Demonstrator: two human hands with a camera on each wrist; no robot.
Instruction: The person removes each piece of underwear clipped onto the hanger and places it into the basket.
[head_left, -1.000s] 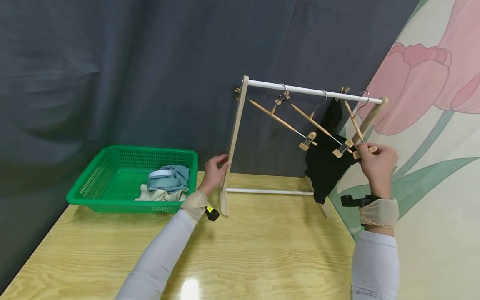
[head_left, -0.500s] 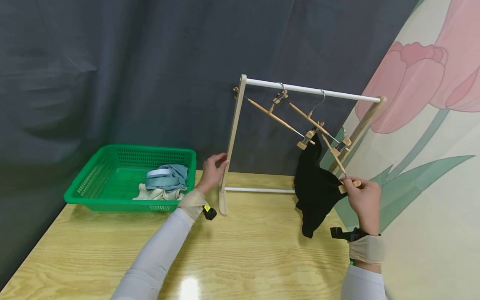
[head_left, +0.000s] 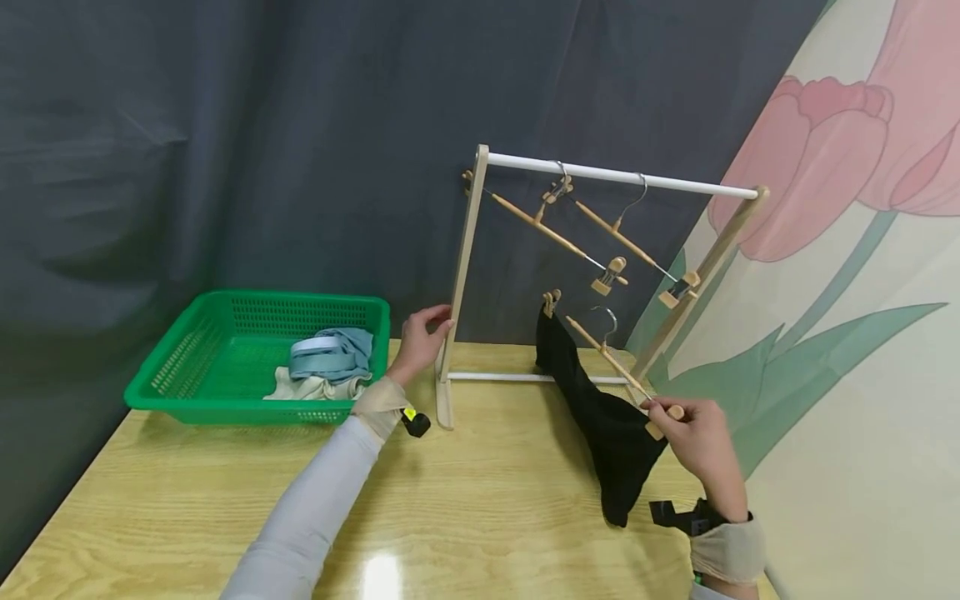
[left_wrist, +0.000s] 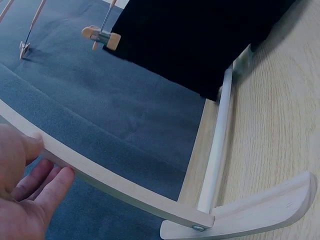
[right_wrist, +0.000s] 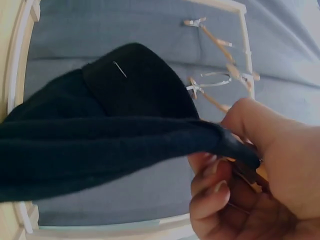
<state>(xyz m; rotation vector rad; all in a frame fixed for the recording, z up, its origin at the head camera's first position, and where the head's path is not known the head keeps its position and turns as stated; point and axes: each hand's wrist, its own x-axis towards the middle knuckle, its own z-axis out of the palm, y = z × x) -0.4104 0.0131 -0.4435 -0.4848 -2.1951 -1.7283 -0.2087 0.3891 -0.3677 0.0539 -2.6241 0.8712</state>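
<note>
In the head view my right hand [head_left: 699,435] grips a wooden clip hanger [head_left: 617,363] by its near end, beside one clip. A black cloth garment [head_left: 611,433] hangs from the hanger's clips, off the rack and above the table. The right wrist view shows the garment [right_wrist: 100,145] sagging away from the curled fingers [right_wrist: 212,200]. My left hand [head_left: 422,343] pinches the left post [head_left: 463,258] of a small clothes rack, with thumb and fingers [left_wrist: 55,190] on either side of the wood in the left wrist view.
Two bare clip hangers, a left one [head_left: 551,235] and a right one [head_left: 622,240], hang from the rack's white top rail [head_left: 675,181]. A green basket [head_left: 225,407] with folded blue cloth [head_left: 330,357] and cream cloth [head_left: 315,388] stands left on the wooden table [head_left: 450,517].
The hanger with the black garment has come off the top rail, moving down and left toward the person in my right hand. My left hand has stayed on the post.
</note>
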